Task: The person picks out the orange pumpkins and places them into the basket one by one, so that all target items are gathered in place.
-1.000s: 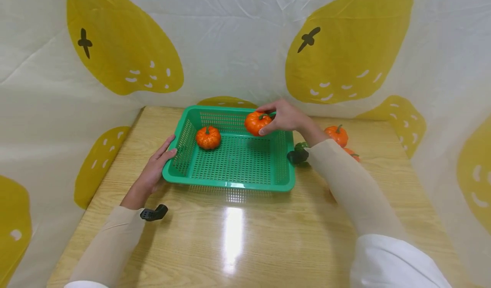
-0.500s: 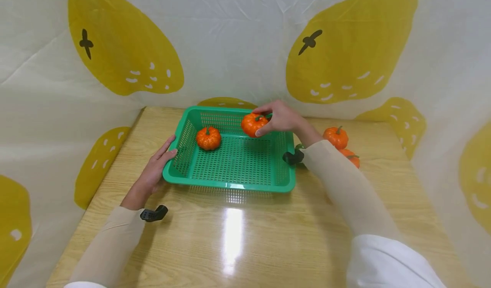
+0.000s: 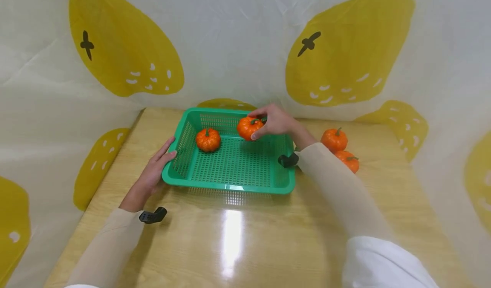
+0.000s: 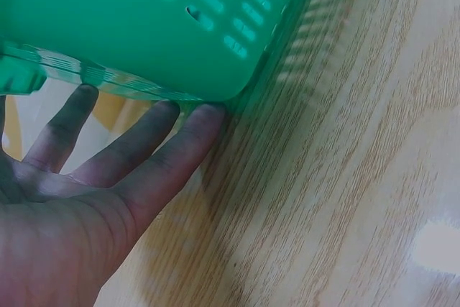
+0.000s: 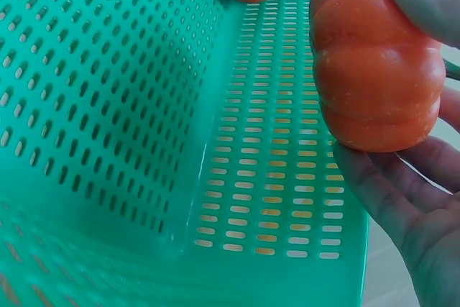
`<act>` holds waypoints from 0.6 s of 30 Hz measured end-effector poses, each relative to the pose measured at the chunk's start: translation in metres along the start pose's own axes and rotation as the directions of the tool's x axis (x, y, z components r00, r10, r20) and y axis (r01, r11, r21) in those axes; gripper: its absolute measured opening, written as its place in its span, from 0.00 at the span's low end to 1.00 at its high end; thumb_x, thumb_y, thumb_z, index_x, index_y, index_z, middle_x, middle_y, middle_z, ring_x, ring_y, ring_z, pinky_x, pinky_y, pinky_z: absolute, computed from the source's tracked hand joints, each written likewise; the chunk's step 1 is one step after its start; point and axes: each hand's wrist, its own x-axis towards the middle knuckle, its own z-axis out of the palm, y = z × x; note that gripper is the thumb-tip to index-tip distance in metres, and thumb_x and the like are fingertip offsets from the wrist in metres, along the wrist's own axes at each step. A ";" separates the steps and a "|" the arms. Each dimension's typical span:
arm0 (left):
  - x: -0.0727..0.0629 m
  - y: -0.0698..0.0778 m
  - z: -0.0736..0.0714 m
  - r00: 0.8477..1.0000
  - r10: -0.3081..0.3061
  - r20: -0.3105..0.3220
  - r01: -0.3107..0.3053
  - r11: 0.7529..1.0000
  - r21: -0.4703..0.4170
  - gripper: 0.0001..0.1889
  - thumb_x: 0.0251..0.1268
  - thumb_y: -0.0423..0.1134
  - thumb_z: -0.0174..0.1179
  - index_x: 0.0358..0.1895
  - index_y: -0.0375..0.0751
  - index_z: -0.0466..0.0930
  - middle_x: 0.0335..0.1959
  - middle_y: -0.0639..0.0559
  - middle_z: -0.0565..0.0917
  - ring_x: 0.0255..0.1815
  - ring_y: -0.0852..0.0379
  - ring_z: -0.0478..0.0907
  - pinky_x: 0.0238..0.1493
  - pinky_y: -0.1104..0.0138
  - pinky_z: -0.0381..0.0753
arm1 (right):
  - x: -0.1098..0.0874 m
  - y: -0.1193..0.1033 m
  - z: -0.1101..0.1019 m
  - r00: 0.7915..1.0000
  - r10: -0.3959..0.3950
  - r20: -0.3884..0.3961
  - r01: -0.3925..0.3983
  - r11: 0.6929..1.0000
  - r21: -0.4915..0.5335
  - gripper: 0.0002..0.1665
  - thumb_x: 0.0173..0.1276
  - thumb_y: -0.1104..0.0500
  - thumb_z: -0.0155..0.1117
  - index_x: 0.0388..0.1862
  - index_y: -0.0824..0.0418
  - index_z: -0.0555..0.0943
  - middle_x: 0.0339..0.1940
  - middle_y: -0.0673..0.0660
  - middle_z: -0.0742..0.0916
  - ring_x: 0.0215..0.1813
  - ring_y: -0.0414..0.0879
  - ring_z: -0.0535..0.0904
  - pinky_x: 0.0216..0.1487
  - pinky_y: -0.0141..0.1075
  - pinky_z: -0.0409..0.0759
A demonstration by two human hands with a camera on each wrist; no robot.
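Observation:
My right hand holds a small orange pumpkin by its sides, above the back of the green plastic basket. In the right wrist view, the thumb lies on one side of that pumpkin and fingertips on the other. Another orange pumpkin sits inside the basket, towards its left end. At the left rim is my left hand, its thumb by the rim. The left wrist view shows straight fingers touching the basket's outer wall; the thumb is out of sight there.
Two more orange pumpkins, one farther back and one nearer, sit right of the basket, the nearer partly behind the right sleeve. The wooden table meets a lemon-print curtain at the back.
My right hand has moved a little left and slightly down with the pumpkin over the basket. The left hand and the basket have stayed in place.

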 end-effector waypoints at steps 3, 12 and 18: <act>-0.001 -0.001 0.000 1.000 -0.009 -0.009 0.009 1.000 0.014 0.33 0.84 0.58 0.47 0.84 0.78 0.44 0.88 0.47 0.45 0.75 0.49 0.64 0.54 0.75 0.80 | 0.001 0.000 0.003 1.000 0.007 0.000 -0.007 1.000 0.006 0.44 0.47 0.53 0.88 0.66 0.61 0.84 0.60 0.60 0.89 0.58 0.53 0.82 0.63 0.47 0.79; -0.002 -0.001 0.001 1.000 -0.013 0.006 0.013 1.000 -0.014 0.33 0.84 0.58 0.47 0.84 0.77 0.45 0.89 0.49 0.44 0.76 0.49 0.62 0.55 0.75 0.80 | 0.004 -0.002 0.008 1.000 0.024 0.004 -0.024 1.000 0.018 0.44 0.49 0.52 0.88 0.66 0.59 0.83 0.61 0.58 0.89 0.58 0.53 0.81 0.64 0.46 0.78; -0.001 -0.003 -0.001 1.000 -0.010 0.008 0.010 1.000 -0.027 0.33 0.83 0.59 0.48 0.83 0.78 0.45 0.88 0.48 0.44 0.75 0.50 0.63 0.55 0.75 0.80 | 0.008 -0.002 0.012 1.000 0.011 -0.007 -0.010 0.999 0.030 0.43 0.48 0.53 0.88 0.65 0.60 0.84 0.58 0.58 0.89 0.57 0.53 0.81 0.62 0.46 0.79</act>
